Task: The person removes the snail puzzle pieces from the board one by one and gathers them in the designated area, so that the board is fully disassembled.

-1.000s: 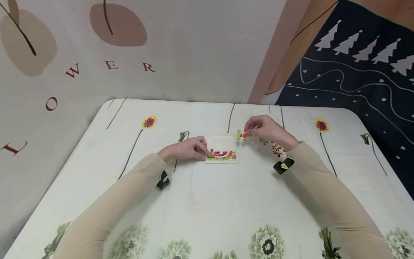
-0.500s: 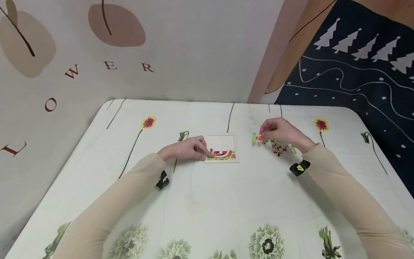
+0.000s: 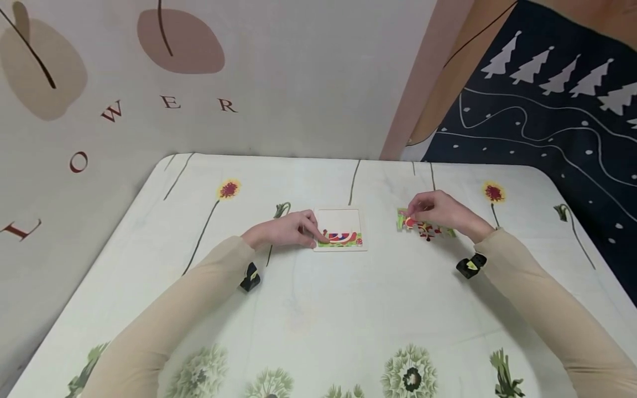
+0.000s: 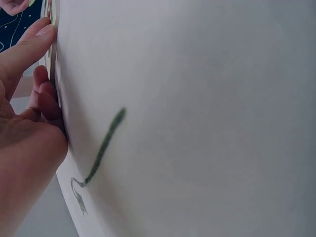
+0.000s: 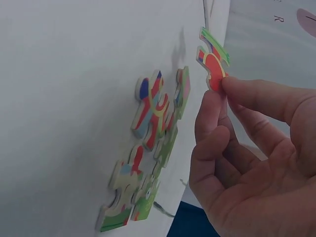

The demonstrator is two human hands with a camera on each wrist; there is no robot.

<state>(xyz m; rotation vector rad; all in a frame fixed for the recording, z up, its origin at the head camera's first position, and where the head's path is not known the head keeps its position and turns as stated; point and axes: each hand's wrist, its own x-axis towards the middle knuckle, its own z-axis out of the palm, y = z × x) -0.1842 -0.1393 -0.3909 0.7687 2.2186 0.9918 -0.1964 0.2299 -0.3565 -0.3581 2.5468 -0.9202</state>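
Note:
My right hand (image 3: 443, 212) pinches a jigsaw puzzle piece (image 5: 214, 69), red with a green striped edge, between thumb and fingertip. It holds the piece raised beside several loose puzzle pieces (image 5: 151, 116) in red, blue and green, which the hand partly covers in the head view. At the middle of the table lies a small pale puzzle board (image 3: 339, 219). Colourful pieces (image 3: 344, 238) fill its lower part, and the upper part is bare. The index finger of my left hand (image 3: 292, 229) rests on the lower left of the board, thumb at its edge.
A white cloth with printed flowers covers the table (image 3: 318, 309). A pale wall hanging (image 3: 308, 77) with letters rises behind, and a dark cloth (image 3: 547, 116) with tree prints hangs at the right. Black straps (image 3: 470, 266) sit on both wrists.
My right hand has moved right and slightly nearer, from beside the board to over the loose pieces, still pinching the puzzle piece. The left hand stays on the board.

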